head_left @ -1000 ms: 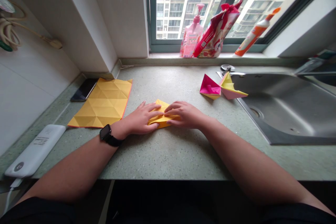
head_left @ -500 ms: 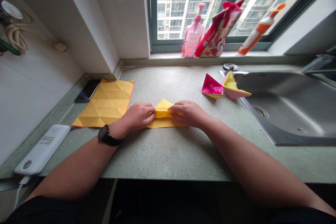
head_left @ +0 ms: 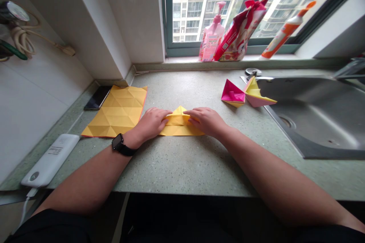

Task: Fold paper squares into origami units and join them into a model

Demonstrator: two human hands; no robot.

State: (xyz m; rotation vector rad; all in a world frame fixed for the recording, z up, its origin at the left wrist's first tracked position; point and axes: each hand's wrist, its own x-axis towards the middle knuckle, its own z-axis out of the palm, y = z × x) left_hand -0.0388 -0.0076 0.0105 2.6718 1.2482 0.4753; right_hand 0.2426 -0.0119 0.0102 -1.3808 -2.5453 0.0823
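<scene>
A yellow sheet of origami paper [head_left: 182, 130] lies partly folded on the counter, its pointed top showing between my hands. My left hand [head_left: 154, 121] grips the left end of its folded strip, thumb below and fingers above. At the right end, my right hand [head_left: 207, 120] pinches the same strip, with the index finger stretched along the upper edge. Both fingertips partly cover the fold. To the left rests a creased yellow-orange sheet [head_left: 118, 108] with a red underside edge.
Folded paper pieces, one magenta [head_left: 232, 93] and one yellow and pink [head_left: 258, 97], stand by the steel sink [head_left: 316, 155]. A phone [head_left: 97, 98] and a white power bank [head_left: 51, 159] lie at left. A pump bottle [head_left: 211, 41] is on the windowsill.
The folded strip's upper edge stands a little further up the paper, and more of the strip shows between my hands. My fingers have shifted slightly along it. The view has moved slightly.
</scene>
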